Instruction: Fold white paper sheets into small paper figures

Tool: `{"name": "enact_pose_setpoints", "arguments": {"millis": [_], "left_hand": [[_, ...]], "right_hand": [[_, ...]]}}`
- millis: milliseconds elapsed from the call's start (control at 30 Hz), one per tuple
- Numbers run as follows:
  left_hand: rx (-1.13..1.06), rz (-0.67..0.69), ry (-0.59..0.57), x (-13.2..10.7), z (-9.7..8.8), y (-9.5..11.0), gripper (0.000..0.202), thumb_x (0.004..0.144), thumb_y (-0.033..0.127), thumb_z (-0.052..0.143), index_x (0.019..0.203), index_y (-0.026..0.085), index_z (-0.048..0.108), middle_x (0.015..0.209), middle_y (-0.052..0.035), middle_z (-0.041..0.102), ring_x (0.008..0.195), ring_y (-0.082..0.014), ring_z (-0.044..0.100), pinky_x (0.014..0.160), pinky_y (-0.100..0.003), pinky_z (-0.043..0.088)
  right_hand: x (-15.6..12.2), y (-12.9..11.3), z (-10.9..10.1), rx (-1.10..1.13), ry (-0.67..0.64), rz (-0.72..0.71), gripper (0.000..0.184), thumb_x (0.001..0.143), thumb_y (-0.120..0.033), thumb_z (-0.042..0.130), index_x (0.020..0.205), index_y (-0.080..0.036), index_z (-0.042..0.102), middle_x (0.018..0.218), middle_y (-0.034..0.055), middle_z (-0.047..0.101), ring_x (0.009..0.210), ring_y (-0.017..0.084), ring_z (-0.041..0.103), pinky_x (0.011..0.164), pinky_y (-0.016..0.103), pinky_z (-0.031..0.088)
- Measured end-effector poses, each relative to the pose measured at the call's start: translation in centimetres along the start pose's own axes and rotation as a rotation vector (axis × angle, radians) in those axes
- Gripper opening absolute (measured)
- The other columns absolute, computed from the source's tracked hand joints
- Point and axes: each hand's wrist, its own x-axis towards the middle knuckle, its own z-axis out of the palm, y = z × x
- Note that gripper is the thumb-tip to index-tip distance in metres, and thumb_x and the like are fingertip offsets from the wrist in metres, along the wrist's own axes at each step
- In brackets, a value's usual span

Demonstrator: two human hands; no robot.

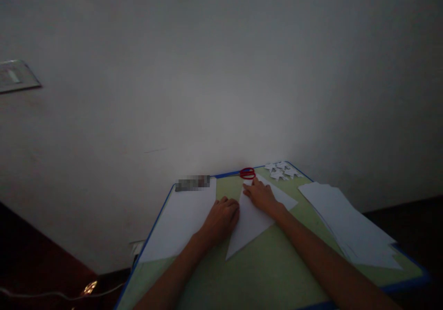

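A white sheet of paper (254, 220), folded to a triangular shape, lies on the green tabletop between my hands. My left hand (224, 215) rests at its left edge, fingers curled and closed on that edge; the fingertips are partly hidden. Near the top corner my right hand (262, 195) lies on the folded paper, its index finger stretched forward and the thumb apart. Just beyond my right fingers are red-handled scissors (247, 173), close to the table's far edge.
Another white sheet (176, 224) lies at the left, with a blurred-out object (192, 183) at its far end. Several white paper stars (279, 173) sit at the far right corner. A stack of white paper (346, 224) covers the right side. Behind the blue-edged table (273, 264) stands a wall.
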Motion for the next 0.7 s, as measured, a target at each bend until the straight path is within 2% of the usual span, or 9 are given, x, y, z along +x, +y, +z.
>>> {"name": "enact_pose_setpoints", "arguments": {"millis": [200,333,700], "left_hand": [[0.053,0.008,-0.013,0.0,-0.2,0.2,0.026,0.104,0.022,0.043,0.111,0.018,0.068,0.119,-0.0086,0.071,0.107,-0.0251,0.061,0.092,-0.04,0.049],[0.093,0.013,-0.017,0.0,-0.2,0.4,0.027,0.104,0.021,0.042,0.109,0.017,0.068,0.114,-0.0095,0.072,0.106,-0.0257,0.061,0.092,-0.041,0.049],[0.068,0.02,-0.03,0.1,0.1,0.1,0.029,0.104,0.02,0.039,0.105,0.018,0.068,0.107,-0.0109,0.072,0.103,-0.0247,0.061,0.094,-0.039,0.049]], "right_hand": [[-0.5,-0.5,-0.7,0.011,0.01,-0.042,0.035,0.106,-0.031,0.044,0.132,-0.024,0.066,0.138,0.0169,0.057,0.121,0.028,0.061,0.096,0.04,0.045],[-1.0,-1.0,-0.8,0.027,-0.026,-0.075,0.035,0.103,-0.042,0.051,0.12,-0.019,0.071,0.13,0.0163,0.061,0.11,0.027,0.067,0.091,0.035,0.048],[-1.3,-1.7,-0.8,0.015,-0.061,-0.037,0.041,0.103,-0.044,0.052,0.127,-0.014,0.066,0.137,0.0213,0.056,0.117,0.033,0.067,0.091,0.041,0.051]]}}
